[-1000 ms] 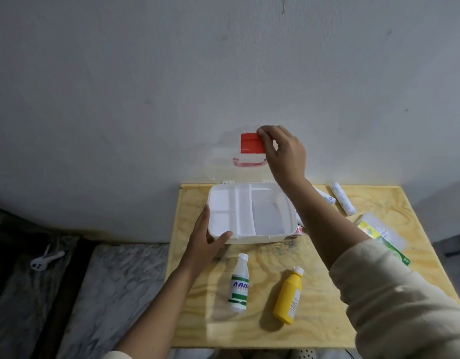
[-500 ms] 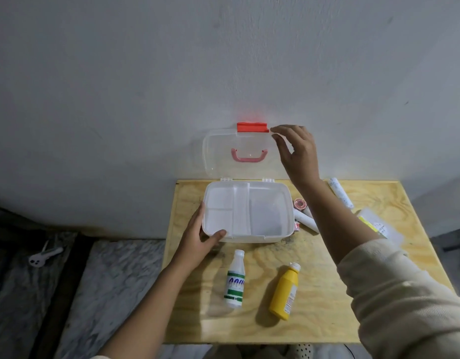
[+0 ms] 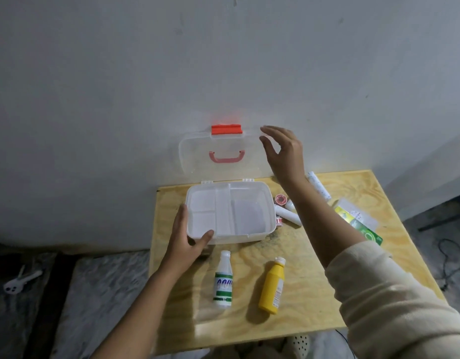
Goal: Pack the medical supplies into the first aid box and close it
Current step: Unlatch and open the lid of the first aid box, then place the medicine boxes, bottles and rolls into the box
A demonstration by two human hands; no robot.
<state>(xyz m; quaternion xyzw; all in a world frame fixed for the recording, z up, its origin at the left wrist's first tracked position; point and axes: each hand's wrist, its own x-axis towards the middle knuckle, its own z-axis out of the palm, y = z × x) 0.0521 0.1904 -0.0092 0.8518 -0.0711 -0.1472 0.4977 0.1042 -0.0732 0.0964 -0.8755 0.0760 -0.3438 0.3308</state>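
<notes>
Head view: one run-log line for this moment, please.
box open, empty | lid upright | left hand steadies box | right hand open, off lid

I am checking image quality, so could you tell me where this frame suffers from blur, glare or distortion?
Head view: the right hand is slightly motion-blurred; the clear lid nearly vanishes against the pale wall; wide-angle distortion bends the table edges; lighting is dim and soft, without harsh glare.

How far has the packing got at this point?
Done: the clear lid with the red latch stands open against the wall. In hand: the left hand holds the white compartmented box, which is empty; the right hand is open, off the lid. Left: the white green-labelled bottle, yellow bottle, rolls and packets, then closing.
</notes>
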